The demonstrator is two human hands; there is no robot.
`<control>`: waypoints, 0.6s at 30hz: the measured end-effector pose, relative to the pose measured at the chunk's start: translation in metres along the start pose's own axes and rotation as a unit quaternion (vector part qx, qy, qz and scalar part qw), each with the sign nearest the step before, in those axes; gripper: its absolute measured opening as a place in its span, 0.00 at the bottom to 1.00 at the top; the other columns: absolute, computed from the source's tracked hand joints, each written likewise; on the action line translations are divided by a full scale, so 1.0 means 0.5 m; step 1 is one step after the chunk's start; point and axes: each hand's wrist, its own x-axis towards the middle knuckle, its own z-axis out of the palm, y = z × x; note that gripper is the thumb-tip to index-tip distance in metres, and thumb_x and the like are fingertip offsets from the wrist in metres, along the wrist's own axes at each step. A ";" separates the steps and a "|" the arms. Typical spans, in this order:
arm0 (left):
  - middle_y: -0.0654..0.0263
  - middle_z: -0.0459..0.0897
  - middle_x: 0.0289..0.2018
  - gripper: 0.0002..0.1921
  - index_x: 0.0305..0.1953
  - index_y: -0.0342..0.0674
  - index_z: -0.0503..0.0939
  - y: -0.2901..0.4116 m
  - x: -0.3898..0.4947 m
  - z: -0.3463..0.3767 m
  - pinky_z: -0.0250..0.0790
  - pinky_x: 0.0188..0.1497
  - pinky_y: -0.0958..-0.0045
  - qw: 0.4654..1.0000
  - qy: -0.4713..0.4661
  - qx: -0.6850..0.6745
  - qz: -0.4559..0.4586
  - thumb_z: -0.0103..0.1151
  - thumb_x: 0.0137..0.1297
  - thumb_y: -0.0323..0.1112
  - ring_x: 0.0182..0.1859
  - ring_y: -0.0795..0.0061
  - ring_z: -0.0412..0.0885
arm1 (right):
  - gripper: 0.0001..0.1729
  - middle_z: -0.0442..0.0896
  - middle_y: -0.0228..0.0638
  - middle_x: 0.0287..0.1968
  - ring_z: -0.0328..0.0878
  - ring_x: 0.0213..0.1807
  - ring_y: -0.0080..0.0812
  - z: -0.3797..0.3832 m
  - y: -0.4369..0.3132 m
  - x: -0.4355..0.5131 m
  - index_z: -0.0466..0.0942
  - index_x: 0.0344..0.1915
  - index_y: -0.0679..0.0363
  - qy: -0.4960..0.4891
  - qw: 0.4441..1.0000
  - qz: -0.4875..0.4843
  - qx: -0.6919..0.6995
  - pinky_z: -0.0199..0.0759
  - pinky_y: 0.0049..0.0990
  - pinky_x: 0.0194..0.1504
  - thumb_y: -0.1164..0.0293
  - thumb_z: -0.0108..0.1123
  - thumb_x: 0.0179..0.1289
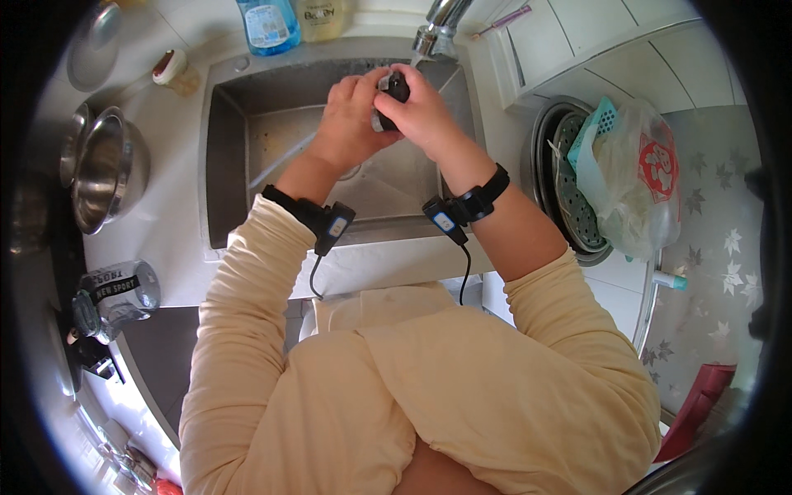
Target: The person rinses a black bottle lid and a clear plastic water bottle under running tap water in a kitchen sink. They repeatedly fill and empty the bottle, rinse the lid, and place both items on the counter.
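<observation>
Both my hands meet over the far side of a stainless steel sink (pixel 278 133), just below the chrome faucet (pixel 426 40). Between them is a small dark object (pixel 395 86) with a clear or whitish part along its left side; fingers cover much of it, so its kind is unclear. My left hand (pixel 352 114) grips it from the left. From the right, my right hand (pixel 424 108) holds it with the thumb across its front. A thin stream of water (pixel 417 62) seems to leave the spout right by the fingers. Each wrist wears a black strap with a cabled sensor.
Blue (pixel 269 28) and yellowish (pixel 320 18) bottles stand behind the sink. Steel bowls (pixel 102 170), a clear plastic bottle (pixel 117 294) and a small jar (pixel 176 71) sit to the left. At right are stacked basins (pixel 544 148) and a plastic bag (pixel 637 179).
</observation>
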 end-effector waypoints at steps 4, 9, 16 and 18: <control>0.51 0.76 0.56 0.48 0.66 0.41 0.64 -0.021 0.000 -0.023 0.69 0.62 0.59 0.999 -0.031 -0.033 0.018 0.80 0.40 0.36 0.58 0.49 0.75 | 0.42 0.77 0.45 0.53 0.74 0.56 0.35 0.015 -0.031 -0.013 0.66 0.65 0.68 -0.031 0.991 0.066 0.114 0.72 0.35 0.53 0.57 0.67 0.56; 0.51 0.77 0.55 0.47 0.66 0.36 0.64 -0.031 -0.007 -0.077 0.72 0.60 0.65 0.995 -0.020 -0.065 -0.076 0.80 0.43 0.34 0.56 0.61 0.79 | 0.36 0.74 0.41 0.58 0.71 0.59 0.33 -0.051 -0.011 -0.002 0.67 0.66 0.65 -0.077 0.952 0.087 0.282 0.70 0.32 0.54 0.61 0.64 0.60; 0.59 0.76 0.54 0.46 0.65 0.29 0.59 -0.032 -0.013 -0.212 0.72 0.58 0.71 0.942 0.094 -0.274 -0.168 0.79 0.49 0.31 0.54 0.71 0.76 | 0.30 0.75 0.51 0.60 0.73 0.61 0.47 -0.095 0.132 0.129 0.74 0.59 0.65 0.022 0.986 0.122 -0.110 0.68 0.38 0.59 0.60 0.60 0.60; 0.60 0.77 0.53 0.43 0.64 0.31 0.60 -0.018 -0.016 -0.251 0.71 0.58 0.71 0.936 0.130 -0.284 -0.164 0.78 0.50 0.30 0.54 0.72 0.76 | 0.32 0.75 0.53 0.61 0.72 0.63 0.50 -0.090 0.142 0.167 0.73 0.60 0.65 0.004 0.974 0.086 -0.209 0.69 0.39 0.60 0.57 0.59 0.60</control>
